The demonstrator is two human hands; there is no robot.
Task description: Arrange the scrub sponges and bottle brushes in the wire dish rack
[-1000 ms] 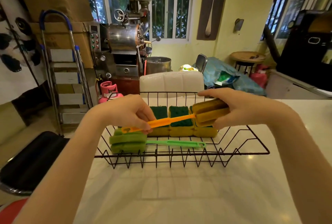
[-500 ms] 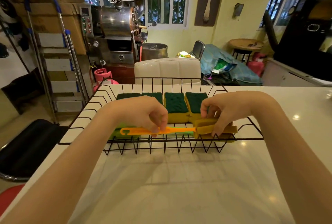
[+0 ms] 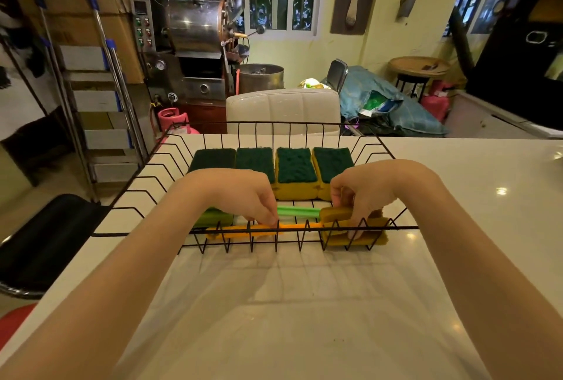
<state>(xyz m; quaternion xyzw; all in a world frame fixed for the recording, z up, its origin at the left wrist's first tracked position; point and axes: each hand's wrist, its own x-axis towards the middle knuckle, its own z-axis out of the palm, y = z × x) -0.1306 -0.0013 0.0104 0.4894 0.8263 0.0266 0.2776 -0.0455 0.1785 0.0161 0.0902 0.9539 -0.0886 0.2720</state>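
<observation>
Both forearms reach forward over the white desk [image 3: 274, 318] into the wire dish rack [image 3: 393, 155]. The left hand [image 3: 240, 194], palm down with knuckles arched, pinches the handle of the orange bottle brush [image 3: 262, 230] between its fingertips. The right hand [image 3: 362, 191], bent at the wrist, closes its fingers on that brush's yellow sponge head at the rack's near right corner. A green bottle brush [image 3: 297, 212] lies just behind; four scrub sponges [image 3: 295, 172] line the rack's far side.

Left hand [image 3: 240, 197] covers part of the green plastic bottle brush [image 3: 298, 212]; right hand [image 3: 365, 194] hides where the orange-handled brush [image 3: 240, 230] meets its sponge head. Forearms cut off at bottom edge.
</observation>
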